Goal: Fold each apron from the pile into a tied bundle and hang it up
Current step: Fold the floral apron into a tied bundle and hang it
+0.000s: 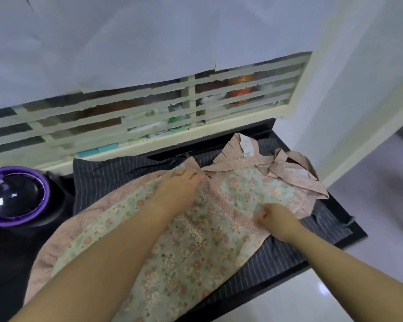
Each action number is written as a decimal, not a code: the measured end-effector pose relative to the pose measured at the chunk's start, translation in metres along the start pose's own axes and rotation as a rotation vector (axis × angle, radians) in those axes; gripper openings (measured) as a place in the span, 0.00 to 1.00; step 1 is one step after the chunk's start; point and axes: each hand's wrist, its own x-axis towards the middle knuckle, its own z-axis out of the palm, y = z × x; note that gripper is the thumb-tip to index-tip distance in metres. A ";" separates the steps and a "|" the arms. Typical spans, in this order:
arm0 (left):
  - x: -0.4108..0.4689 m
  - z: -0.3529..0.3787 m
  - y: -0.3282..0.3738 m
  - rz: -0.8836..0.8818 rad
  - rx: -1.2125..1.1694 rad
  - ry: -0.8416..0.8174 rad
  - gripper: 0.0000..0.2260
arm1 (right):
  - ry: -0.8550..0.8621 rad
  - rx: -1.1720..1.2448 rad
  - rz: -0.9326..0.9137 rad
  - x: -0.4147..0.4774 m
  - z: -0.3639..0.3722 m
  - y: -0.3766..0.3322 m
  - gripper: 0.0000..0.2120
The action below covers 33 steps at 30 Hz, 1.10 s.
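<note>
The left hand [179, 185] lies flat with fingers stretched out, pressing the floral apron [196, 247] near its waist, while the right hand [276, 217] is curled and pinches the apron's pink edge. The apron is spread over a dark striped cloth [107, 173] on a black table [7, 263], its ties [289, 163] bunched at the far end. A purple-rimmed pot [16, 196] stands to the left, below a barred window [149, 108] with a white curtain [149, 43].

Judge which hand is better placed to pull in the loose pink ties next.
Right, probably. The right hand pinches the floral apron close to the pink ties, on their side. The left hand lies flat on the apron's middle, farther off.
</note>
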 end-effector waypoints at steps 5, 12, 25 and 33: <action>0.052 -0.007 0.019 0.156 0.324 -0.285 0.20 | 0.158 0.539 0.288 -0.020 0.009 0.026 0.15; 0.078 -0.008 0.021 0.092 0.252 -0.360 0.29 | 0.036 1.365 0.608 -0.021 0.011 0.032 0.07; -0.015 -0.235 -0.030 0.009 -0.464 0.130 0.20 | 0.000 1.585 -0.082 -0.021 -0.105 -0.068 0.08; -0.101 -0.349 -0.046 -0.034 -0.501 0.632 0.13 | -0.083 1.472 -0.598 -0.053 -0.182 -0.163 0.10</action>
